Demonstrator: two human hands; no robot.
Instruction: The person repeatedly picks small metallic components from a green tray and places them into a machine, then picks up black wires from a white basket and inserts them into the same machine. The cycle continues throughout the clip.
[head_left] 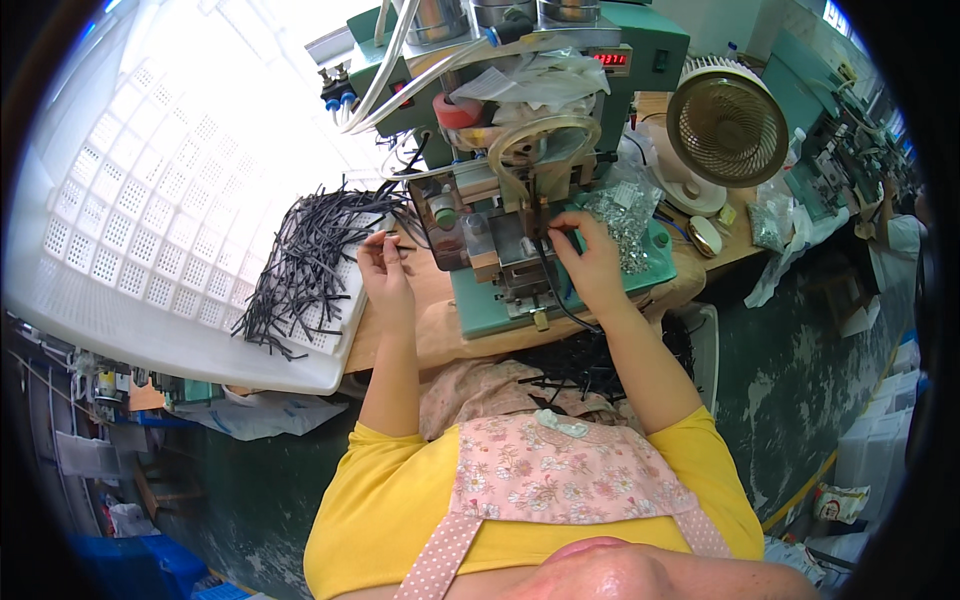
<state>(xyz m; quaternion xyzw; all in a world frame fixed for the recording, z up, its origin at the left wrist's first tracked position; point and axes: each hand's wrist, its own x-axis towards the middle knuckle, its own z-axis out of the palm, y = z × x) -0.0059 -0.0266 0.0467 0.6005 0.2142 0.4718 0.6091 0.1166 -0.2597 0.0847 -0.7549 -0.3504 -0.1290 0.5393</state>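
My right hand (592, 262) is at the front of a green bench press machine (470, 300), thumb and forefinger closed beside its tool head. A long black strip (552, 278) runs from these fingertips down and bends toward my right forearm. My left hand (388, 272) is raised over the wooden table edge, left of the machine, fingers curled together. A dark strip end shows at its fingertips, next to the pile of black strips (305, 265) on a white tray (345, 310). The pinch itself is partly hidden by the fingers.
A bag of small metal parts (628, 225) lies right of the tool head. Beyond it are a fan (728, 128) and a round tin (704, 236). White perforated crates (130, 210) stand far left. More black strips (580, 365) lie in a container below the table edge.
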